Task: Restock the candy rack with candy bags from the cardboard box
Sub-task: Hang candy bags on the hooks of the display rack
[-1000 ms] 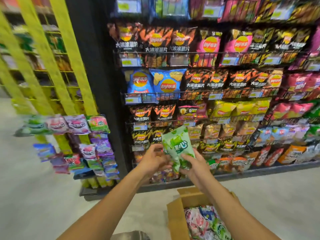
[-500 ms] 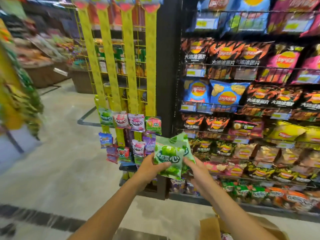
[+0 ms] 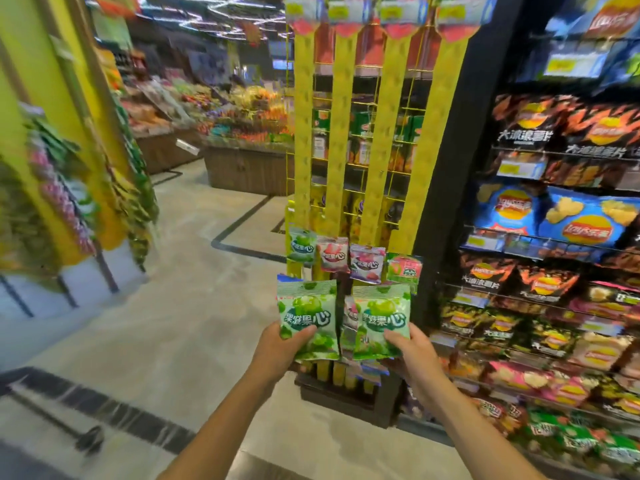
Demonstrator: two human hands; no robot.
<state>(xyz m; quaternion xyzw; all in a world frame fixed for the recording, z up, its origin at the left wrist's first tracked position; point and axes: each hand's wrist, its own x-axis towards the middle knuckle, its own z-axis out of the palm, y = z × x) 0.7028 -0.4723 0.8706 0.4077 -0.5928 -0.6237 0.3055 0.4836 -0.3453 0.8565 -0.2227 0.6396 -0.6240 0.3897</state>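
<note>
**Fingers (image 3: 304, 332) grasp a bag in each hand; the candy rack (image 3: 339, 168) is barely stocked**

Head view: the fingers of the left hand (image 3: 277, 351) curl round the lower edge of one green bag (image 3: 308, 317), thumb across its front. The right hand (image 3: 412, 351) grips the lower corner of a second green bag (image 3: 381, 320) in the same way. Both bags are held upright, side by side, just in front of the lower part of the rack. Neither looks hooked on yet. A further bag shows in the gap between them. I cannot tell whether the right hand holds it or it hangs on the rack.

The rack has four tall yellow strips. A row of hanging bags (image 3: 332, 254), four across, sits low on them, with a few more partly hidden behind the held pair. Bags hang only on this low stretch of the strips.

The restocking seems to be at an early stage. A few bags are up, these two have yet to be hung, and most of each strip remains to be filled. The cardboard box is out of view, so how many bags are left in it cannot be judged. The chip shelves (image 3: 554, 220) to the right play no part.
</note>
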